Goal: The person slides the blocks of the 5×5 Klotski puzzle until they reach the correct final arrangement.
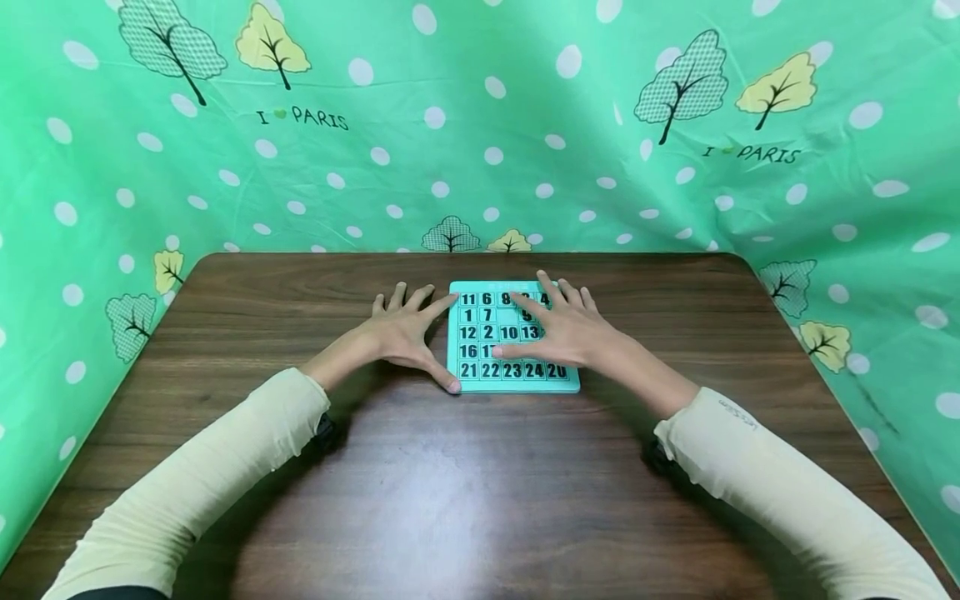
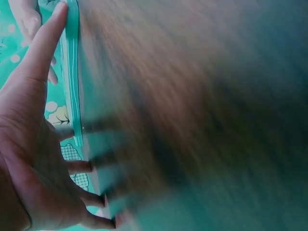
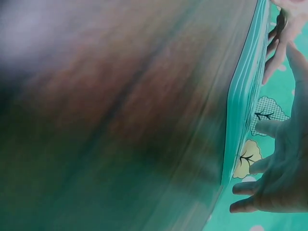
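Note:
A turquoise number slide puzzle point(image 1: 517, 387) lies flat near the table's far edge, with black-numbered tiles in rows and a blank slot in the second row. My left hand point(image 1: 405, 333) is spread along its left side; the thumb touches the lower left corner and the index finger reaches the upper left edge. Over the puzzle's right part my right hand point(image 1: 570, 333) is spread, thumb and index finger above the tiles, hiding several of them. Whether its fingertips touch is unclear. Both wrist views show the puzzle's layered side edge point(image 3: 238, 106) beside spread fingers.
The dark wood-grain table point(image 1: 450, 483) has rounded far corners. Behind it and at both sides hangs a green cloth point(image 1: 495, 167) with white dots and printed trees. Pale sleeves point(image 1: 217, 458) cover both forearms, with a dark band at each wrist.

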Action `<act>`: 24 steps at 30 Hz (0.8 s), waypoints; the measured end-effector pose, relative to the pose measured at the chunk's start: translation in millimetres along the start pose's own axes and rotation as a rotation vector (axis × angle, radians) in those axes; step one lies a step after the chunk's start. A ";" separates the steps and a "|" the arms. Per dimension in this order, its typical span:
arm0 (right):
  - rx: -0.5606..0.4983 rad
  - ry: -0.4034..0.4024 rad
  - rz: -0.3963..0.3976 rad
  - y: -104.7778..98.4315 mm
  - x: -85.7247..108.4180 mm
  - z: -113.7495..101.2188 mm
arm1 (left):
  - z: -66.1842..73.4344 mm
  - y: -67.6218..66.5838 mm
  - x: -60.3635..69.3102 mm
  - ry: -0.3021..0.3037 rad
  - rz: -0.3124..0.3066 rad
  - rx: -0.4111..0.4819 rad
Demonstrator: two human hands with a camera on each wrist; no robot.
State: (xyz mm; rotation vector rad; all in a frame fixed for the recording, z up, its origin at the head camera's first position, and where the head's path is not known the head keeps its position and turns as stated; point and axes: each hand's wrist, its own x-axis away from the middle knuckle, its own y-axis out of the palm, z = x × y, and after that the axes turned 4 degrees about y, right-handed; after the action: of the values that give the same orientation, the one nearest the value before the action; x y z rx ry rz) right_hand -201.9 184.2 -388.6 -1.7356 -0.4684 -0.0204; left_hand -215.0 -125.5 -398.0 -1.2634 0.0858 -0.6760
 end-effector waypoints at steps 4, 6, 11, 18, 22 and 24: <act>0.012 0.002 -0.017 1.0 -4.8 -1.1 | 1.2 -0.4 0.5 -0.024 -0.008 0.029; 0.017 -0.005 -0.019 0.8 -3.9 -2.1 | 1.1 -0.3 0.2 -0.034 -0.012 0.040; 0.026 -0.055 -0.016 -4.3 7.2 -6.3 | 1.8 -1.2 -1.3 -0.036 -0.019 0.063; 0.026 -0.083 0.006 -13.4 5.8 -15.3 | 5.6 -6.0 -1.0 -0.027 -0.045 0.104; 0.030 -0.097 -0.001 -9.7 -10.7 -20.8 | 7.1 -8.6 -0.4 -0.036 -0.058 0.090; 0.048 -0.093 -0.025 -8.5 -14.6 -20.8 | 7.2 -8.8 -0.6 -0.036 -0.065 0.088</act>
State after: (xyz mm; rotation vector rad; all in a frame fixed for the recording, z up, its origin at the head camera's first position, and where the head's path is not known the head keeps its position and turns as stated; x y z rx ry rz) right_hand -213.1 161.4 -379.9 -1.6888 -0.5541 0.0534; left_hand -216.2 -120.3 -388.0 -1.1971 -0.0140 -0.7053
